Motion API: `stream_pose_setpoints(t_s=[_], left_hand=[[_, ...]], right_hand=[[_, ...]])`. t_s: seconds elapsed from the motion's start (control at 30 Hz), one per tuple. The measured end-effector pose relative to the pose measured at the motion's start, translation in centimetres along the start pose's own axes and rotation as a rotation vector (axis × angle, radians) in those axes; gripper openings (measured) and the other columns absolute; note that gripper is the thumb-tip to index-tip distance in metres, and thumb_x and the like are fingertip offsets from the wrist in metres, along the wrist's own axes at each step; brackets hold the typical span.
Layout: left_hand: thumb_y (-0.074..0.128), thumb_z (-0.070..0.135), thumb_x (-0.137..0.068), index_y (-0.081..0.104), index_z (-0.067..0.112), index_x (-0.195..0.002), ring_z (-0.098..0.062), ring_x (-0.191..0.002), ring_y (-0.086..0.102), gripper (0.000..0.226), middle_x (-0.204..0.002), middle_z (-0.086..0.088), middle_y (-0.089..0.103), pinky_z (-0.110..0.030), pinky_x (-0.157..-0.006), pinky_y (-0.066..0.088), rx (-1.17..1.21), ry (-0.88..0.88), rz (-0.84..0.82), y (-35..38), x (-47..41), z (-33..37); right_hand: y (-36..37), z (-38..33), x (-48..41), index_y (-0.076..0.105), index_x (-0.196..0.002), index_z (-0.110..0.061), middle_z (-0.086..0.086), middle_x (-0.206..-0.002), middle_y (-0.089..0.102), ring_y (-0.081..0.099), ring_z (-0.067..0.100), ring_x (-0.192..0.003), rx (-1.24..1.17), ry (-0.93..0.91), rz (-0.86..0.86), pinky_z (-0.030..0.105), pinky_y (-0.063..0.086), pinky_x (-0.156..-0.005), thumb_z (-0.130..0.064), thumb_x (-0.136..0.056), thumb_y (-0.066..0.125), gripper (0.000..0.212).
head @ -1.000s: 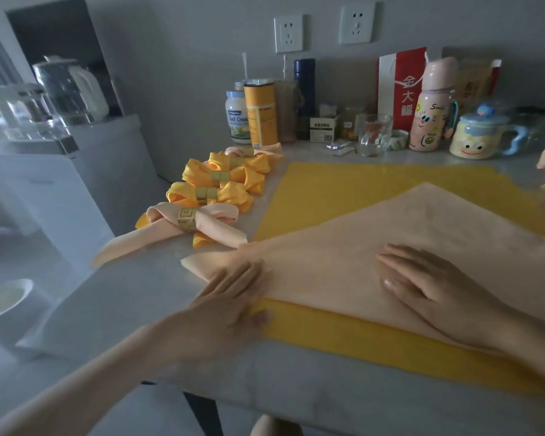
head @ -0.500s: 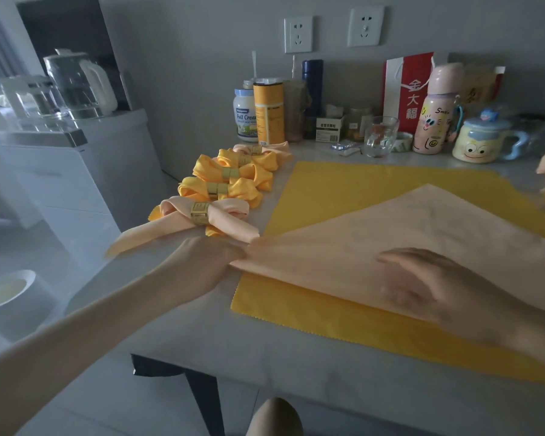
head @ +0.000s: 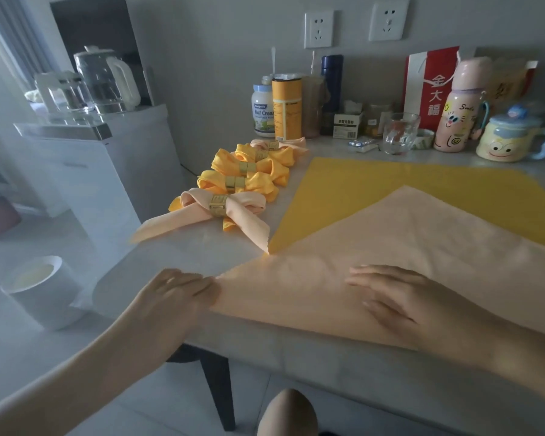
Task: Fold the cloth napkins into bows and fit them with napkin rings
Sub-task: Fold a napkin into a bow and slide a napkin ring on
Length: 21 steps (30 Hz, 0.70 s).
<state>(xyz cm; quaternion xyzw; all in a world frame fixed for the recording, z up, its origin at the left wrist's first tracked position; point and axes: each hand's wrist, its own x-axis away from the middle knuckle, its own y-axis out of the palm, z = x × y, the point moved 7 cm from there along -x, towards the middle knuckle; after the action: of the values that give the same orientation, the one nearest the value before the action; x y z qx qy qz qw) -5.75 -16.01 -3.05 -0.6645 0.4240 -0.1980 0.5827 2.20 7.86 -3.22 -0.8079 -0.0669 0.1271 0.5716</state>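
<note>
A peach napkin (head: pixel 390 256), folded into a triangle, lies flat on the grey table (head: pixel 296 350) over a spread yellow napkin (head: pixel 390 190). My left hand (head: pixel 173 297) grips the peach napkin's left corner near the table's front edge. My right hand (head: pixel 403 297) lies flat on the peach cloth, fingers straight and pointing left. Left of the cloths runs a row of several finished bows: a peach bow (head: pixel 208 212) with a gold ring (head: pixel 218 205) nearest, yellow bows (head: pixel 246 184) behind it, another peach one (head: pixel 277 144) farthest.
Jars, a flask, a glass (head: pixel 398 133), a pink bottle (head: pixel 460 108) and a smiley mug (head: pixel 510 136) line the back wall. A white cabinet (head: pixel 85 171) with kettles stands left of the table, with a white bin (head: pixel 41 291) on the floor. My knee (head: pixel 287 413) shows below.
My left hand went from lying flat on the cloth to gripping its left corner and drew it toward the front edge. The peach napkin now covers the yellow one's near corner. My right hand flattened.
</note>
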Motion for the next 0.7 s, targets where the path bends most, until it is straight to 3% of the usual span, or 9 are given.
stream_pose_setpoints(t_s=[0.07, 0.1, 0.17, 0.23, 0.3, 0.37, 0.47, 0.6, 0.7], left_hand=[[0.09, 0.027, -0.015, 0.075, 0.012, -0.093, -0.023, -0.087, 0.071, 0.081, -0.097, -0.004, 0.073, -0.037, -0.087, 0.051, -0.043, -0.073, -0.038, -0.1, 1.1, -0.1], [0.087, 0.026, -0.032, 0.072, 0.011, -0.102, -0.024, -0.098, 0.068, 0.073, -0.106, -0.005, 0.07, -0.044, -0.088, 0.05, -0.053, -0.105, -0.024, -0.7, 1.3, 0.4], [0.06, 0.026, -0.072, 0.064, 0.013, -0.117, -0.02, -0.116, 0.058, 0.046, -0.122, -0.003, 0.063, -0.047, -0.096, 0.041, 0.057, -0.123, 0.096, -1.9, 0.7, 3.3], [0.029, 0.033, -0.095, 0.059, 0.013, -0.122, -0.019, -0.123, 0.052, 0.046, -0.128, -0.003, 0.06, -0.046, -0.097, 0.044, 0.249, -0.093, 0.133, -1.2, -1.0, 7.4], [0.008, 0.045, -0.098, 0.059, 0.012, -0.123, -0.02, -0.121, 0.055, 0.065, -0.128, -0.005, 0.06, -0.046, -0.089, 0.051, 0.304, -0.041, 0.008, 1.0, -2.7, 11.7], [0.002, 0.059, -0.093, 0.06, 0.009, -0.125, -0.02, -0.122, 0.053, 0.083, -0.132, -0.007, 0.057, -0.043, -0.09, 0.051, 0.304, -0.062, -0.067, 1.9, -3.6, 13.6], [0.006, 0.067, -0.09, 0.058, 0.008, -0.128, -0.019, -0.125, 0.05, 0.087, -0.136, -0.007, 0.053, -0.041, -0.097, 0.047, 0.265, -0.081, -0.048, 2.0, -2.3, 12.9], [0.011, 0.067, -0.092, 0.058, 0.01, -0.128, -0.016, -0.127, 0.048, 0.082, -0.138, -0.005, 0.05, -0.033, -0.099, 0.046, 0.205, -0.055, -0.05, 1.9, 0.9, 10.0], [0.017, 0.065, -0.093, 0.051, 0.009, -0.134, -0.019, -0.13, 0.044, 0.078, -0.142, -0.005, 0.045, -0.034, -0.106, 0.033, 0.131, -0.112, -0.053, 1.9, 3.6, 6.5]], right_hand=[[1.0, -0.2, -0.7, 0.029, -0.141, -0.041, -0.029, -0.145, 0.016, -0.012, -0.032, -0.118, 0.043, -0.026, -0.04, -0.008, -0.007, -0.092, -0.067, -0.084, 0.007, 0.067], [1.4, -0.4, -1.0, 0.023, -0.142, -0.044, -0.032, -0.143, 0.007, -0.021, -0.034, -0.113, 0.056, -0.032, -0.059, -0.007, -0.012, -0.09, -0.074, -0.075, 0.002, 0.076], [1.9, -0.6, -0.9, 0.014, -0.141, -0.049, -0.036, -0.14, -0.007, -0.032, -0.033, -0.109, 0.075, -0.018, -0.085, -0.006, -0.019, -0.089, -0.078, -0.066, -0.004, 0.082], [2.5, -0.8, -0.7, 0.011, -0.14, -0.048, -0.032, -0.145, -0.009, -0.029, -0.027, -0.119, 0.077, -0.025, -0.071, -0.003, -0.019, -0.094, -0.077, -0.072, -0.005, 0.076], [3.3, -0.8, -0.6, 0.03, -0.143, -0.036, -0.012, -0.153, 0.021, 0.001, -0.01, -0.136, 0.133, -0.038, -0.056, 0.006, -0.005, -0.107, -0.068, -0.089, 0.002, 0.069], [3.1, -0.5, -0.7, 0.041, -0.139, -0.028, -0.002, -0.148, 0.038, 0.02, 0.001, -0.135, 0.141, -0.022, 0.0, 0.014, 0.006, -0.11, -0.058, -0.097, 0.009, 0.062], [3.1, -0.5, -0.7, 0.017, -0.143, -0.043, -0.019, -0.153, 0.005, -0.006, -0.009, -0.137, 0.149, 0.005, -0.034, 0.008, -0.01, -0.108, -0.073, -0.081, -0.012, 0.075], [3.5, -0.4, -0.6, 0.044, -0.138, -0.028, -0.001, -0.145, 0.042, 0.025, 0.005, -0.133, 0.181, 0.02, -0.07, 0.011, 0.008, -0.108, -0.056, -0.098, 0.015, 0.057], [3.3, -0.6, -0.8, 0.036, -0.142, -0.031, -0.005, -0.15, 0.032, 0.014, -0.002, -0.135, 0.136, 0.001, -0.061, 0.007, -0.001, -0.107, -0.066, -0.092, 0.005, 0.068]])
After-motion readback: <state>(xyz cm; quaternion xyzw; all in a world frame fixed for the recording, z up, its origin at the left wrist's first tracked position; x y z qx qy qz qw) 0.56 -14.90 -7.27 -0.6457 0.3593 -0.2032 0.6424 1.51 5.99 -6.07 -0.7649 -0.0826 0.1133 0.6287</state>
